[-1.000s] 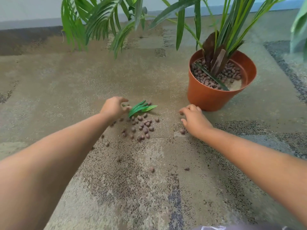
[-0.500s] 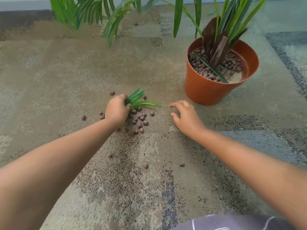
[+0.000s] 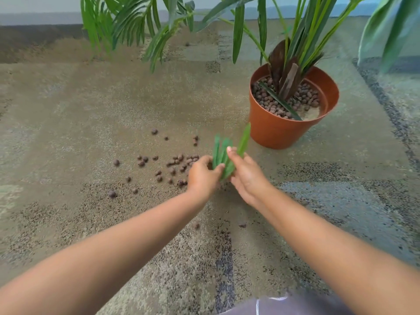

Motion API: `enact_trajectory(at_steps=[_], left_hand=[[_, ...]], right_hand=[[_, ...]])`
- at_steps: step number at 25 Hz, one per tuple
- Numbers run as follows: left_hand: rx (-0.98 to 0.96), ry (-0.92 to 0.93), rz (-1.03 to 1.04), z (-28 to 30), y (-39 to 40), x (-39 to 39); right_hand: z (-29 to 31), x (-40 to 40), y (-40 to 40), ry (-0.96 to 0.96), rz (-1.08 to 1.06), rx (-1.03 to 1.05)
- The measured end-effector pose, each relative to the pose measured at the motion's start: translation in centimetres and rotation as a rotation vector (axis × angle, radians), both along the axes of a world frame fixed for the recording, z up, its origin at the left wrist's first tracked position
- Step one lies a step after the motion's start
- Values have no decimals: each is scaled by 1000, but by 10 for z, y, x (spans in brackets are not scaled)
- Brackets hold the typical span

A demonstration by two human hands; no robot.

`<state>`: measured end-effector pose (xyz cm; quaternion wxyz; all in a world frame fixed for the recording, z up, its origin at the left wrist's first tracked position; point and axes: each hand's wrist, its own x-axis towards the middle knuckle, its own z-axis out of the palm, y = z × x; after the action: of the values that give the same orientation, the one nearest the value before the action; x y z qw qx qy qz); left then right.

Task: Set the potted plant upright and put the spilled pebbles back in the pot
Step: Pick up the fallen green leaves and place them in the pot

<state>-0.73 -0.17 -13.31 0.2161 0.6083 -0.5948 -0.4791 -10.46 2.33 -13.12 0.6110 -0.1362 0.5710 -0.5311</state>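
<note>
Holding the small bunch of loose green leaves (image 3: 223, 155), the left hand (image 3: 203, 176) has lifted it off the mottled beige carpet (image 3: 91, 105), and the right hand (image 3: 246, 176) has come over to pinch it too. The round brown clay pebbles (image 3: 177, 161) lie spilled on the carpet left of the hands. The orange plastic pot with the palm plant (image 3: 272, 130) stands upright behind, well apart from them.

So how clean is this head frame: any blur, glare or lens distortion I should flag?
Head view: motion blur smears the green leaf sprig and both hands, left hand and right hand; the orange pot and scattered pebbles stay fairly sharp. Lighting is soft and even, no glare; wide-angle stretching enlarges the forearms at the lower edge.
</note>
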Motion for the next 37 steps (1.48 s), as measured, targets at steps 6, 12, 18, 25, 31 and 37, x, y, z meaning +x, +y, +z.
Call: enact_trajectory(at_steps=[6, 12, 18, 25, 31, 37], left_hand=[[-307, -73, 71, 8, -7, 13], [-329, -446, 46, -6, -76, 85], [-264, -704, -164, -19, -144, 97], [-349, -926, -337, -39, -157, 90], [-496, -737, -89, -29, -141, 87], [-636, -314, -378, -17, -53, 37]], right_hand=[[3, -14, 9, -266, -50, 102], [-15, -38, 31, -327, -76, 104], [-28, -37, 27, -361, -54, 85], [-35, -40, 28, -420, -26, 14], [-36, -35, 20, -457, -34, -20], [-28, -24, 20, -422, -2, -19]])
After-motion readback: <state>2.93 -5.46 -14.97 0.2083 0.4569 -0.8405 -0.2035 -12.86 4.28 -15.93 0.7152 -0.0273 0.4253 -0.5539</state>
